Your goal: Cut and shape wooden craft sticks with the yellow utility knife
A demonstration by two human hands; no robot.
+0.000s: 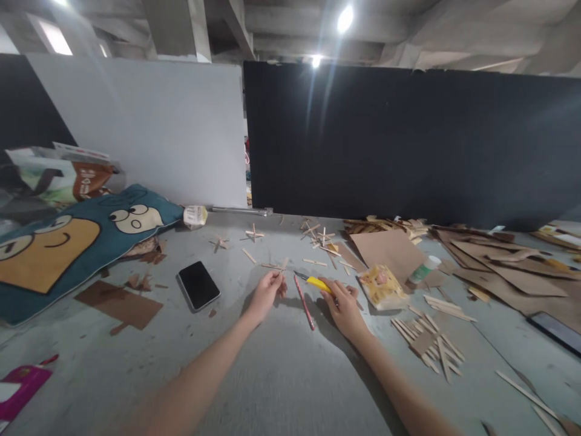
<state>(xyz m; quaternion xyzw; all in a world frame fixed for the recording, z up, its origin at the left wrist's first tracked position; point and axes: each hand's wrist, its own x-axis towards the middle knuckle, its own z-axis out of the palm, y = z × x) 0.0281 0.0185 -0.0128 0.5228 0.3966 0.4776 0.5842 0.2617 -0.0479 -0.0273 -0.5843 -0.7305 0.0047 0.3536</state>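
Pinched in the fingers of my left hand (267,295) is a small piece made of crossed wooden craft sticks (284,265). My right hand (344,306) is closed around the yellow handle of a utility knife (319,283), whose blade points left toward the held sticks. Between my hands a thin red-and-white pencil (304,304) lies on the grey table (281,381). Beyond them, a loose craft stick (315,263) and several small crossed-stick pieces (255,234) rest on the table.
A black-screened phone (198,286) and brown cardboard (118,304) lie left, near a blue cushion (86,242). To the right are a yellow packet (382,287), a glue stick (423,270), a craft-stick pile (429,342) and cardboard sheets (503,266). Dark panels (408,145) stand behind.
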